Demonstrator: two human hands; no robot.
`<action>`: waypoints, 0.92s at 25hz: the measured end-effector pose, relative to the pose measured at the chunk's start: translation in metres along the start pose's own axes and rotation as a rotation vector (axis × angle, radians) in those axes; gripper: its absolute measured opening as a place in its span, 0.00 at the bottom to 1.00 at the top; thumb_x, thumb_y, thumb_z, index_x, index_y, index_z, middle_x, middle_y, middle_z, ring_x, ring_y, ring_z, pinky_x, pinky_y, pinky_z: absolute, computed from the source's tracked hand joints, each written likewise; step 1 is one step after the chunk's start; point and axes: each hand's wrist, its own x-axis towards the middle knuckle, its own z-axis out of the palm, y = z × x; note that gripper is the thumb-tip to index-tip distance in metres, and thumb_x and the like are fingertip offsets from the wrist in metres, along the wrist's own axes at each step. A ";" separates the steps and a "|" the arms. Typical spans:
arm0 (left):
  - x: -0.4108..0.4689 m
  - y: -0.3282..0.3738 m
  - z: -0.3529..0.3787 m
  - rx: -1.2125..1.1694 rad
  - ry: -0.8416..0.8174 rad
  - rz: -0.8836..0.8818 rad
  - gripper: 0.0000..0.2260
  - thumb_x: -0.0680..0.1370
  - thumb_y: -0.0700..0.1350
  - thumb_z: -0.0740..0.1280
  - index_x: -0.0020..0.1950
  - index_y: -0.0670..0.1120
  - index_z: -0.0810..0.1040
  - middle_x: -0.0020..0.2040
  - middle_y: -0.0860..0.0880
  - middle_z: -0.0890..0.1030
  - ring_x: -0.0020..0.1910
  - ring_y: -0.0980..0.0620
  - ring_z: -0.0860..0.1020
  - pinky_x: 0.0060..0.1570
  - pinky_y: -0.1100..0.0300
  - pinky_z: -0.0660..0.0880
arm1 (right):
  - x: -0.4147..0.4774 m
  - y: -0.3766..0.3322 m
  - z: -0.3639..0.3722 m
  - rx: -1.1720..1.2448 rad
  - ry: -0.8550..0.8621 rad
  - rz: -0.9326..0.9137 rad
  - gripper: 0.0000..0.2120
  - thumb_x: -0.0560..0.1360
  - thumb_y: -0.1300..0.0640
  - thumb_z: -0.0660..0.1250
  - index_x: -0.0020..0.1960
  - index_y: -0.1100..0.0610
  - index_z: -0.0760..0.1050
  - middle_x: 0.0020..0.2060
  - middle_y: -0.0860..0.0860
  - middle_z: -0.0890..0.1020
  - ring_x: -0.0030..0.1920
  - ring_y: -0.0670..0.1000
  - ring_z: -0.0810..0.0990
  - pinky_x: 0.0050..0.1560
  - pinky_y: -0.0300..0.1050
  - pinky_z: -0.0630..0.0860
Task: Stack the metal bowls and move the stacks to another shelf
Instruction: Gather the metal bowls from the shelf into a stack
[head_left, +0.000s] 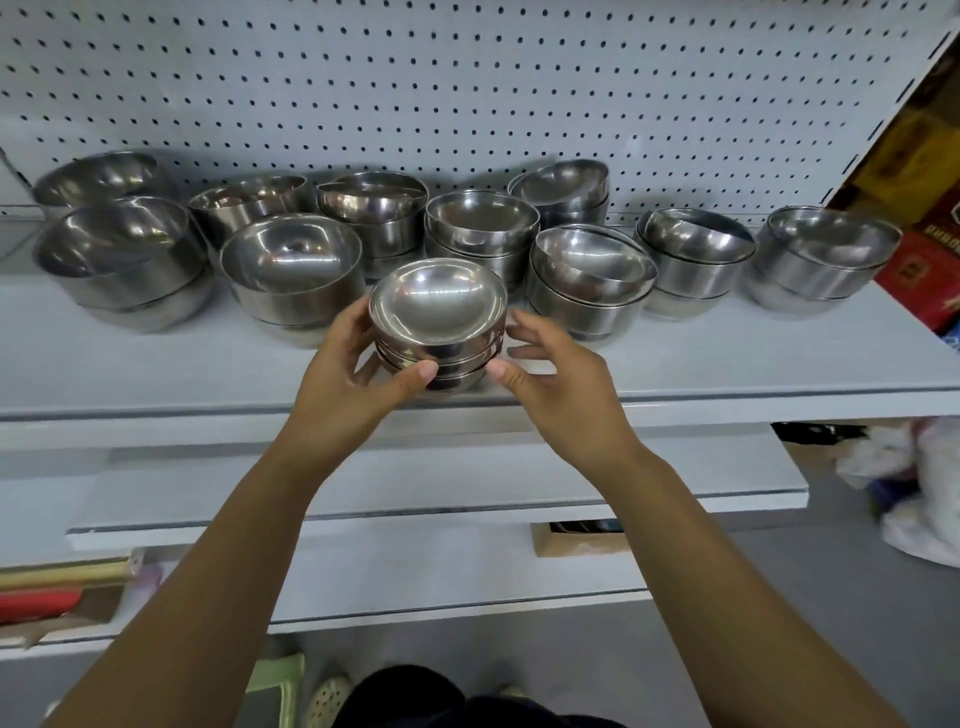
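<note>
**Small bowl stack held at the shelf's front edge**

Both forearms reach up from below. The left hand (343, 374) grips the small stack of metal bowls (439, 322), its fingers (358, 317) curled round the stack's left side and the thumb pressed on the front. The right hand (556, 384) sits just beside the stack's right side with its fingers loosely curved and narrowly apart from the rim. Its thumb tip is at the lowest bowl, and I cannot tell whether this hand actually holds it. The stack stands between the two sets of fingers, on the shelf (156, 374) near its front edge. Beyond the fingertips, larger bowl stacks (293, 275) line the shelf, some with top bowls tilted. A pegboard (467, 78) rises behind them.
</note>
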 end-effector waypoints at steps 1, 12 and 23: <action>-0.001 0.000 0.002 0.028 0.009 -0.001 0.43 0.67 0.54 0.82 0.78 0.56 0.68 0.74 0.59 0.75 0.74 0.61 0.71 0.73 0.56 0.70 | -0.002 0.001 -0.007 -0.039 0.035 -0.043 0.25 0.79 0.54 0.74 0.74 0.50 0.74 0.60 0.42 0.81 0.58 0.39 0.81 0.52 0.27 0.75; 0.012 -0.001 0.020 0.166 0.055 0.014 0.49 0.64 0.54 0.84 0.79 0.57 0.62 0.69 0.64 0.75 0.67 0.67 0.75 0.62 0.72 0.73 | 0.044 0.000 -0.072 -0.625 0.273 -0.158 0.16 0.79 0.45 0.72 0.58 0.57 0.84 0.60 0.52 0.81 0.67 0.59 0.70 0.63 0.48 0.61; 0.013 0.002 0.014 0.123 0.038 -0.048 0.54 0.62 0.56 0.84 0.82 0.59 0.57 0.74 0.63 0.72 0.71 0.65 0.73 0.67 0.67 0.73 | 0.048 -0.014 -0.068 -0.215 0.231 -0.489 0.05 0.77 0.57 0.74 0.48 0.60 0.86 0.44 0.33 0.76 0.57 0.51 0.75 0.63 0.45 0.73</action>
